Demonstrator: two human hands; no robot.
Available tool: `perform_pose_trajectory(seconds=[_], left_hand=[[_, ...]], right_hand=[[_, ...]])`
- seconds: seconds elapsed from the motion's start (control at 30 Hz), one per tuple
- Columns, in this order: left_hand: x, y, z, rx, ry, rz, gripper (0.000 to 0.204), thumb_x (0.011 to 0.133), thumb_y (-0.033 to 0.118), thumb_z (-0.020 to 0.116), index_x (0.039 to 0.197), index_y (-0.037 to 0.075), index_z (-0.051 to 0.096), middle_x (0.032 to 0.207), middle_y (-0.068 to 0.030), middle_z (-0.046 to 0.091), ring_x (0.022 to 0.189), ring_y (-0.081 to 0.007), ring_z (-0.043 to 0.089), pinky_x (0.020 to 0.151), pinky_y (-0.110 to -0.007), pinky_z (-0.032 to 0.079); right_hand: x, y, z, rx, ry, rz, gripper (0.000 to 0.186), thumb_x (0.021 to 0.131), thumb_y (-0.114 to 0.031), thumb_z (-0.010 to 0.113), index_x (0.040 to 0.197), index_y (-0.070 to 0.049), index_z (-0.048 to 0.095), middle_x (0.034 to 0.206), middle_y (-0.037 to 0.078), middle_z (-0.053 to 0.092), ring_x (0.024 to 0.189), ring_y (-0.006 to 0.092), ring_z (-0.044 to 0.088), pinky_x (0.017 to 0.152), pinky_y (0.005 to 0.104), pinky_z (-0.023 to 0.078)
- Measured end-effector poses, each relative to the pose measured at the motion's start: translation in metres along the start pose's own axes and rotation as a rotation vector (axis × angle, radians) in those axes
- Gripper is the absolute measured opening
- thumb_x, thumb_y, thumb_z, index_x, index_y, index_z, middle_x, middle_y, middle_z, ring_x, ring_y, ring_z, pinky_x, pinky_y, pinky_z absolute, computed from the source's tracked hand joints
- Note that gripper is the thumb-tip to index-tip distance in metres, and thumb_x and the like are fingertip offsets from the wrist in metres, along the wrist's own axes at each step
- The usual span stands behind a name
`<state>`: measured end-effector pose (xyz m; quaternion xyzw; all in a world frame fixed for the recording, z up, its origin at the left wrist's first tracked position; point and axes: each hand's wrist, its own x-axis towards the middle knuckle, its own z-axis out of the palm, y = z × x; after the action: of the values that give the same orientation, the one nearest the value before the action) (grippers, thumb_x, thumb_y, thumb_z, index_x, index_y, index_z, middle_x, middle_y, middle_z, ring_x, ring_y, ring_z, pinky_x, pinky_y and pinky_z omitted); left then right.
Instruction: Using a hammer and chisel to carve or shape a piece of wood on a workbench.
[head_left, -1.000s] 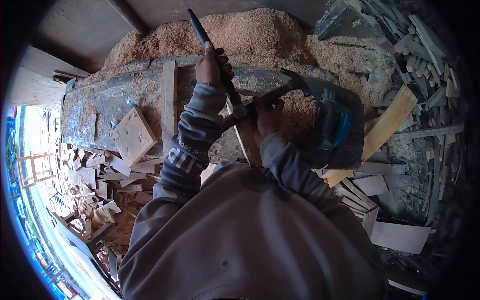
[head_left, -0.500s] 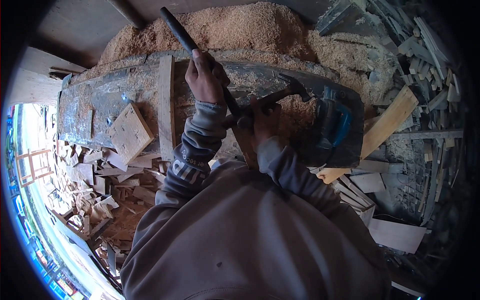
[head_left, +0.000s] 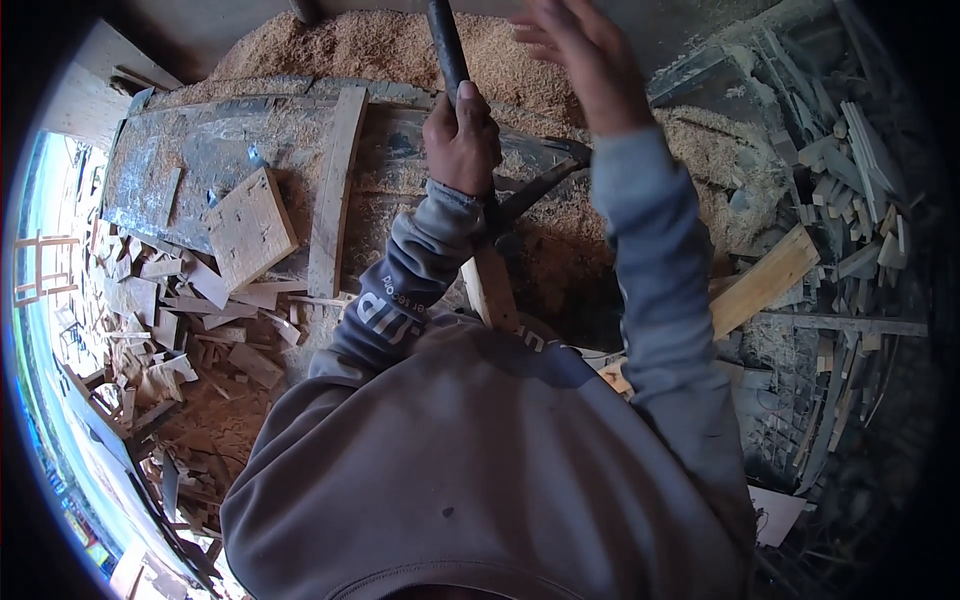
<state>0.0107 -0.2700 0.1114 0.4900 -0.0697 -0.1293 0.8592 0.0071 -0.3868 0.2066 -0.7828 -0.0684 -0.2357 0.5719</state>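
My left hand point(head_left: 462, 140) is wrapped round the long dark handle of a hammer point(head_left: 447, 45), which slants up toward the far side. Its lower end, by a narrow wood piece point(head_left: 489, 290) close to my body, is dark and hard to make out. A claw hammer point(head_left: 540, 190) lies on the workbench just right of that hand, its head partly hidden by my right sleeve. My right hand point(head_left: 592, 65) is raised at the top of the view with nothing in it, fingers stretched out and slightly blurred.
The dusty workbench point(head_left: 400, 160) carries a plank point(head_left: 335, 190) and a square board point(head_left: 250, 230) on its left. Sawdust point(head_left: 350, 50) is heaped behind it. Wood offcuts point(head_left: 215, 330) litter the floor at left; a long board point(head_left: 770, 280) and stacked scraps point(head_left: 870, 170) are at right.
My right hand has let go of the claw hammer and swung up toward the far side, opening. My left hand has shifted right with the hammer. My right arm now covers the blue power tool.
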Motion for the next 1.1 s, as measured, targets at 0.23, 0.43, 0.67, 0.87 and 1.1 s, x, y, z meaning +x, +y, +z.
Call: perform_pose_trajectory(seconds=[0.23,0.43,0.67,0.87,1.1], left_hand=[[-0.002,-0.016,-0.025,0.488,0.023,0.431,0.028,0.092,0.016,0.04,0.11,-0.005,0.047,0.081,-0.0132,0.057,0.081,-0.0276,0.057,0.075,-0.033,0.045],[-0.088,0.007,-0.077,0.676,-0.25,0.313,0.055,0.084,0.022,0.055,0.127,-0.003,0.032,0.121,-0.0243,0.039,0.114,-0.0358,0.041,0.096,-0.038,0.034],[-0.104,-0.012,-0.09,0.91,-0.335,0.291,0.07,0.076,0.029,0.066,0.127,-0.003,0.03,0.121,-0.0224,0.038,0.119,-0.0355,0.036,0.1,-0.04,0.03],[-0.046,-0.002,-0.058,0.589,-0.409,0.269,0.047,0.084,0.018,0.059,0.121,-0.001,0.037,0.093,-0.0147,0.054,0.091,-0.0246,0.056,0.081,-0.035,0.045],[-0.021,-0.006,-0.053,0.198,-0.393,0.019,0.029,0.09,0.013,0.05,0.115,0.001,0.04,0.073,-0.0058,0.056,0.062,-0.0127,0.058,0.056,-0.024,0.047]], right_hand=[[0.034,0.028,0.092,-0.286,0.138,0.162,0.039,0.081,-0.039,0.059,0.065,-0.003,0.057,0.054,0.011,0.056,0.052,0.0264,0.058,0.05,0.0383,0.045],[0.017,0.028,0.084,-0.28,0.161,0.044,0.037,0.082,-0.035,0.058,0.068,-0.001,0.056,0.053,0.012,0.055,0.05,0.0262,0.056,0.049,0.0372,0.043],[0.008,0.022,0.06,0.105,0.118,0.245,0.032,0.087,-0.027,0.055,0.066,-0.003,0.052,0.045,0.002,0.047,0.035,0.0104,0.045,0.035,0.0271,0.036],[0.001,0.012,0.066,0.111,-0.04,0.198,0.03,0.086,-0.033,0.057,0.08,-0.004,0.053,0.051,0.003,0.051,0.043,0.0102,0.052,0.039,0.0258,0.042],[-0.112,0.154,-0.009,-0.359,0.167,0.46,0.048,0.089,-0.046,0.044,0.106,-0.001,0.048,0.093,0.018,0.061,0.087,0.0308,0.061,0.077,0.0351,0.05]])
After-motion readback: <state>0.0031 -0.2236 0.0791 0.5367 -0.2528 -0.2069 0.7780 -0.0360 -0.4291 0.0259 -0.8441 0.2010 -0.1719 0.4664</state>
